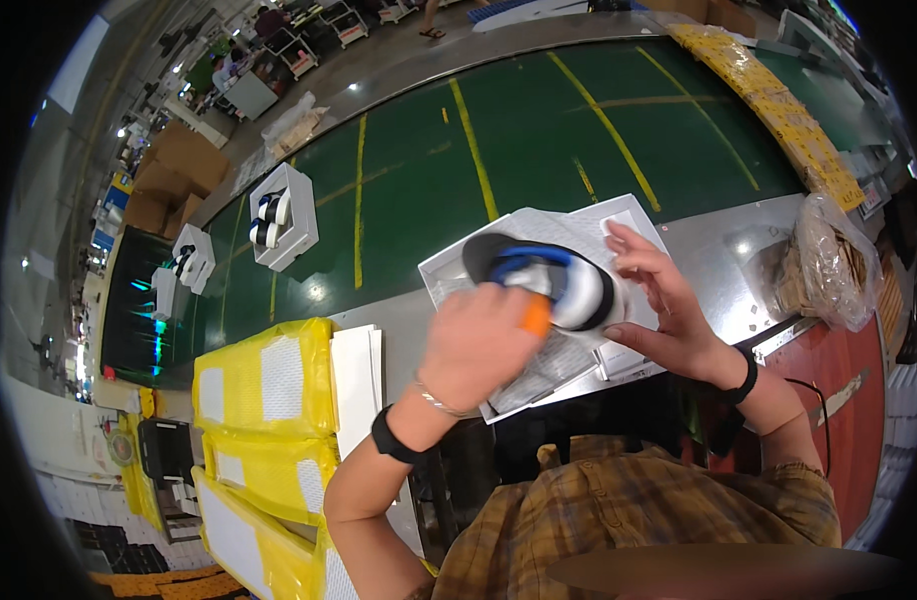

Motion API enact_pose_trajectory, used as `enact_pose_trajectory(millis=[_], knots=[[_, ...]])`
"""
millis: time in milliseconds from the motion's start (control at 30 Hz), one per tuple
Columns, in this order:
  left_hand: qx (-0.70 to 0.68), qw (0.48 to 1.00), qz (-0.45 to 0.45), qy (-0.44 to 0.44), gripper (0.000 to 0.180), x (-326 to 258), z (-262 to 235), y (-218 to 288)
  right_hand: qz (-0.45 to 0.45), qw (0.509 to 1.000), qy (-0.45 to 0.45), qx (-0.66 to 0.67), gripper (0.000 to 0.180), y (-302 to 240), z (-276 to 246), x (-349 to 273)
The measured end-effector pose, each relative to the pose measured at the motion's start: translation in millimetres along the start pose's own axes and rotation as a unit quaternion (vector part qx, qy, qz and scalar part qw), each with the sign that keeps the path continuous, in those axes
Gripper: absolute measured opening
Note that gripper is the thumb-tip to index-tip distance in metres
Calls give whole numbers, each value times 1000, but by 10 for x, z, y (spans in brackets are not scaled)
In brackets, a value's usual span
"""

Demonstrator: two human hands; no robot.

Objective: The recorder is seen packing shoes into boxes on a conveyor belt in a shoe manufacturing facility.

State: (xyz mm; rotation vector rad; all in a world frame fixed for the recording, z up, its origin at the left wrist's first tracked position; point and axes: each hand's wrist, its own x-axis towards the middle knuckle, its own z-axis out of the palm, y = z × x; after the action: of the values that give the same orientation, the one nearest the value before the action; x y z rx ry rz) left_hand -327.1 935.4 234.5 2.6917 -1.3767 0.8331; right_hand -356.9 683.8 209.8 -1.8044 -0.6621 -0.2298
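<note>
A white, black and blue sandal [586,292], smeared by motion, is over an open white shoebox [441,268] lined with grey-white paper [551,372]. My left hand [484,340] is closed, with a small flat orange piece [536,314] at its fingers, against the sandal's near left side. The kind of the orange piece is not clear. At the sandal's right end, my right hand [669,305] has its fingers and thumb spread apart. Its thumb is close to the sandal; I cannot tell whether they touch.
A green conveyor belt [409,200] with yellow lines runs beyond the metal ledge. On it, to the left, stand white boxes [301,215] with sandals. Yellow-wrapped packs [264,385] and white sheets [357,385] lie at my left. A clear plastic bag [829,260] sits at right.
</note>
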Motion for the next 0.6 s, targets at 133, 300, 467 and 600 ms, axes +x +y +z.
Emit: enact_pose_trajectory(millis=[133,300,467,600], knots=[[-253,895,-362,55,49,-408,-11,-375,256,936,-8,243,37,486,73,-502],[-527,616,-586,-9,35,-580,465,-689,555,725,-48,406,32,801,166,-790],[-515,643,-560,-94,34,-386,1262,-608,568,614,-26,548,41,1538,306,-904],[-520,610,-586,-119,38,-285,1509,-451,548,630,-4,550,43,1441,383,-754]])
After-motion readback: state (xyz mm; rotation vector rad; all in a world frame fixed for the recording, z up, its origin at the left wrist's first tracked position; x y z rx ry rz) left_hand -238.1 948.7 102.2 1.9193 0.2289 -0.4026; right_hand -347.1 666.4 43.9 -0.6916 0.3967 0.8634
